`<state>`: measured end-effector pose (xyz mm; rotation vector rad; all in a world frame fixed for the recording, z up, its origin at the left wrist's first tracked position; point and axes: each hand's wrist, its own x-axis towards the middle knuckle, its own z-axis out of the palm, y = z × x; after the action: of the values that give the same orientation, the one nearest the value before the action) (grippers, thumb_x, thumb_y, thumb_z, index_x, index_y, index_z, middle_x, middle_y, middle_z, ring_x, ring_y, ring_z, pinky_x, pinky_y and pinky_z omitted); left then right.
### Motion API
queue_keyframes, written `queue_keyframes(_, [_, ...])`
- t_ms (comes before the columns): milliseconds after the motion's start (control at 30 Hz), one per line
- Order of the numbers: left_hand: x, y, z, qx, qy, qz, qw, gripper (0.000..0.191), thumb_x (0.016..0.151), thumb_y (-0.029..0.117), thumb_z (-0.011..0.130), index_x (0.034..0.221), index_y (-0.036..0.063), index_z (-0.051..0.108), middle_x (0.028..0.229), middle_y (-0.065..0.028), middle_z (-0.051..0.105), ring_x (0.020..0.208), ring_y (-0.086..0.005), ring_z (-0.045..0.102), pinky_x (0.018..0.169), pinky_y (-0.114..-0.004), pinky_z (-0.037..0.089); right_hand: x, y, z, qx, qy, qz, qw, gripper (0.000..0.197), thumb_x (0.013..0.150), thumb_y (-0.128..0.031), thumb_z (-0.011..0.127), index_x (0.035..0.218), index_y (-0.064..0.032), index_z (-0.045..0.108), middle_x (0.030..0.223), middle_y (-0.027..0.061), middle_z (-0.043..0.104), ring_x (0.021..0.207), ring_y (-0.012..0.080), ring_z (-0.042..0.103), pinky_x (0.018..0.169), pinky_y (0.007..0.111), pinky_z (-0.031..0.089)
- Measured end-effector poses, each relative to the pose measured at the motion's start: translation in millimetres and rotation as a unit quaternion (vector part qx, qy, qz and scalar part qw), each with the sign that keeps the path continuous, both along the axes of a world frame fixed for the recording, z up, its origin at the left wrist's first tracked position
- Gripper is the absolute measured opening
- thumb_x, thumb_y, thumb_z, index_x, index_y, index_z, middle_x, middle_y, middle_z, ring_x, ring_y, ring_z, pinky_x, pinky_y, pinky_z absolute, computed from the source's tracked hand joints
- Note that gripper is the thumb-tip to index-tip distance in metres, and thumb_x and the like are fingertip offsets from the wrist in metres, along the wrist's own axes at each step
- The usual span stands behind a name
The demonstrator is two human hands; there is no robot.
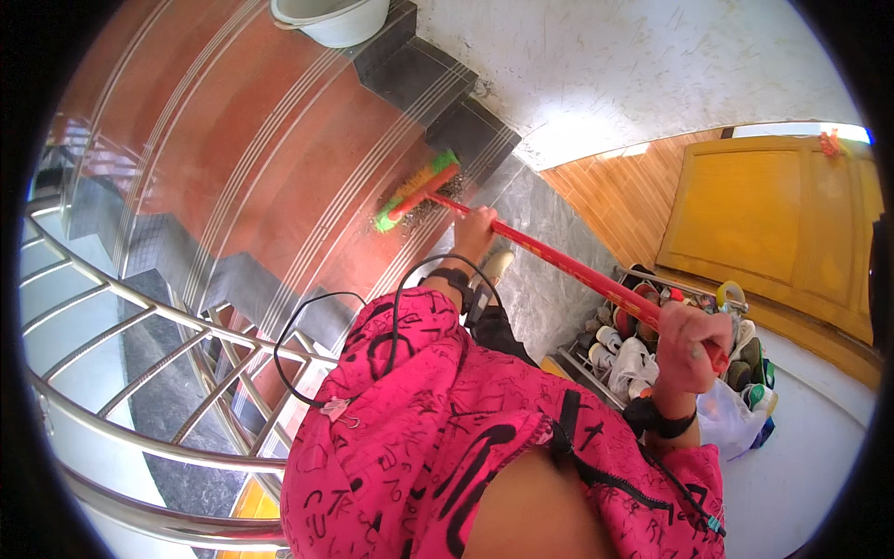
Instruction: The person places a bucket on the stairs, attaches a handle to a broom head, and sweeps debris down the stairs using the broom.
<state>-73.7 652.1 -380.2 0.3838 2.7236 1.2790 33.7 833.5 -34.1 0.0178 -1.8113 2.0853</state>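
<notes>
A broom (419, 192) with a red handle and green and orange bristles rests on the lowest red stair tread in view. Dark dirt (419, 218) lies in a small heap along the side of its head nearest me. My left hand (475, 230) grips the red handle low down, close to the broom head. Farther up, my right hand (693, 344) is closed around the handle's upper end. Both wrists wear black straps, with black cables running along the sleeves of my pink jacket.
Red stairs (230, 140) with striped, dark edges rise to the upper left. A white basin (342, 21) stands on them. Metal railings (160, 447) curve along the left. At right, a shoe rack (587, 377) holds several shoes and plastic bags before a yellow wooden door (754, 216).
</notes>
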Motion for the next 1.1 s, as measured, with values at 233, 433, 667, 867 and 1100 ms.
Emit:
queue_keyframes(233, [28.3, -27.8, 44.0, -0.028, 0.076, 0.032, 0.996, 0.023, 0.079, 0.032, 0.053, 0.067, 0.0129, 0.053, 0.071, -0.0055, 0.056, 0.076, -0.0260, 0.056, 0.082, -0.055, 0.032, 16.6, -11.2, 34.3, 0.025, 0.027, 0.122, 0.992, 0.023, 0.069, -0.007, 0.055, 0.052, -0.0084, 0.039, 0.050, 0.0059, 0.042, 0.043, 0.0198, 0.040, 0.045, 0.032, 0.035])
queue_keyframes(433, [41.0, -68.0, -8.5, -0.031, -0.018, 0.063, 0.997, 0.021, 0.078, 0.031, 0.054, 0.068, 0.0131, 0.054, 0.071, -0.0044, 0.055, 0.081, -0.0237, 0.056, 0.082, -0.055, 0.031, 3.7, -41.2, 2.8, 0.126, -0.001, 0.196, 0.972, 0.013, 0.072, 0.000, 0.051, 0.068, -0.0074, 0.042, 0.055, 0.0056, 0.045, 0.047, 0.0178, 0.041, 0.046, 0.034, 0.035])
queue_keyframes(667, [69.6, -47.4, 26.9, -0.061, 0.088, 0.069, 0.992, 0.018, 0.078, 0.030, 0.055, 0.071, 0.0134, 0.055, 0.076, -0.0028, 0.056, 0.082, -0.0224, 0.056, 0.085, -0.056, 0.027, 24.4, -28.6, 45.9, 0.095, 0.041, 0.236, 0.966, 0.019, 0.076, -0.008, 0.051, 0.058, -0.0077, 0.043, 0.058, 0.0037, 0.048, 0.055, 0.0160, 0.050, 0.048, 0.028, 0.039])
queue_keyframes(867, [75.0, -95.0, -6.4, -0.067, 0.010, 0.074, 0.995, 0.017, 0.076, 0.027, 0.057, 0.070, 0.0113, 0.054, 0.076, -0.0053, 0.056, 0.081, -0.0262, 0.055, 0.065, -0.042, 0.040, 27.9, -45.0, 1.3, 0.098, -0.096, 0.199, 0.970, 0.012, 0.065, 0.000, 0.056, 0.061, -0.0056, 0.047, 0.058, 0.0079, 0.050, 0.057, 0.0236, 0.052, 0.056, 0.032, 0.043])
queue_keyframes(1100, [114.9, -41.1, 40.1, -0.119, 0.032, 0.077, 0.989, 0.015, 0.075, 0.026, 0.059, 0.071, 0.0125, 0.056, 0.078, -0.0028, 0.058, 0.084, -0.0228, 0.056, 0.074, -0.044, 0.038, 59.9, -12.8, 30.8, 0.088, 0.071, 0.271, 0.956, 0.019, 0.073, -0.006, 0.055, 0.057, -0.0053, 0.047, 0.046, 0.0038, 0.044, 0.039, 0.0198, 0.046, 0.044, 0.029, 0.040])
